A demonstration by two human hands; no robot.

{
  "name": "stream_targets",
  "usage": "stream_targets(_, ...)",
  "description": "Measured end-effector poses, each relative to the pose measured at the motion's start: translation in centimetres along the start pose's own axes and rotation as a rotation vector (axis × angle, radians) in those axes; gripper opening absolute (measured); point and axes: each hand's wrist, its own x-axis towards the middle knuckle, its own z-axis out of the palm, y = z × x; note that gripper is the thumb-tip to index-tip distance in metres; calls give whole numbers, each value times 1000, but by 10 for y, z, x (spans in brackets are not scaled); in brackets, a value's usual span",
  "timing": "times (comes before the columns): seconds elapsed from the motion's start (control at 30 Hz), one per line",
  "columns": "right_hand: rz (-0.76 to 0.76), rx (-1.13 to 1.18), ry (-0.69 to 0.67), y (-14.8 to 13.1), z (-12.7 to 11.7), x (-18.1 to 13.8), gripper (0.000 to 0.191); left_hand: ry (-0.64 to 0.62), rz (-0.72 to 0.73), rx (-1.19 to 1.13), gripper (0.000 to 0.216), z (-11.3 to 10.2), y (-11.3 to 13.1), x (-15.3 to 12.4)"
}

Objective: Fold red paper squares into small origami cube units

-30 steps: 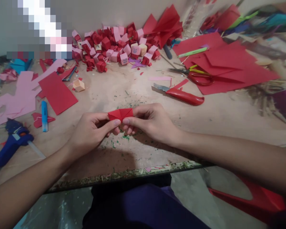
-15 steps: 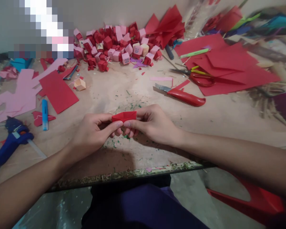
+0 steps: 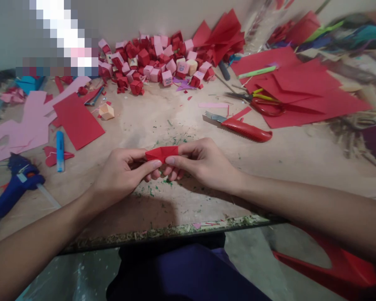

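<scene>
A small piece of folded red paper is held level above the table, its creases facing up. My left hand pinches its left end, thumb along the near edge and fingers underneath. On the other end, my right hand grips it the same way, thumb tip on the near edge. The two thumbs are a small distance apart. Green scraps are scattered on the wooden table below and around the hands.
A red-handled cutter and scissors lie to the right by red paper sheets. Many pink and red paper cubes are heaped at the back. Left are a blue glue gun, a blue marker and a red paper rectangle.
My right thumb has slid slightly to the right along the paper's near edge, away from the left thumb. Both hands still hold the folded red paper in nearly the same place.
</scene>
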Motion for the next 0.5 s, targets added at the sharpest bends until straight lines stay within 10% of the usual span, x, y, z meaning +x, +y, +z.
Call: stream_targets(0.5,7,4,8,-3,1,0,25,-73,-19,23,13,-4,0,1)
